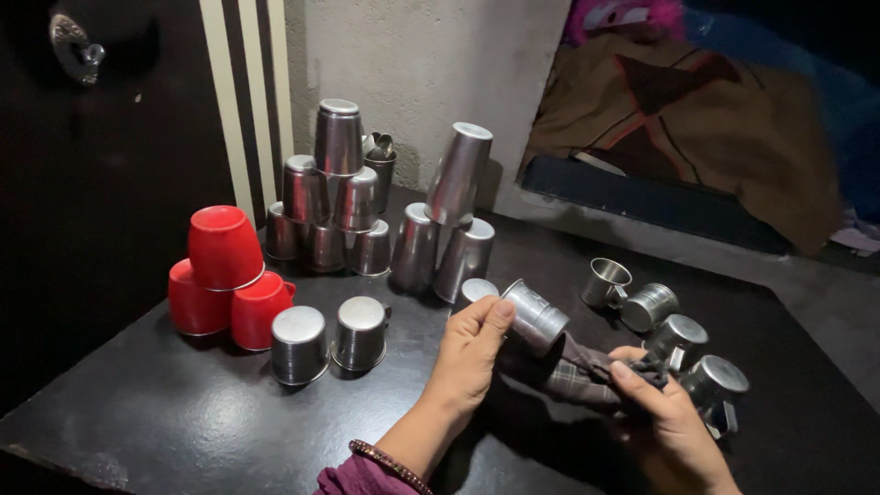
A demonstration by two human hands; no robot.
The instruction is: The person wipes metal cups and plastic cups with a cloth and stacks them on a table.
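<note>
1. Holding a small steel cup on its side just above the bench, our left hand grips its base end.
2. Our right hand is closed on a checked cloth that runs up to the cup's mouth.
3. We judge the cup light, stiff and slippery; gripping around its wall seems safest.
4. The cloth is soft and limp.
5. Steel cups stand stacked upside down, so nothing shows inside; red cups likewise.
6. One handled cup looks empty; spoons show in a cup at the back.
</note>
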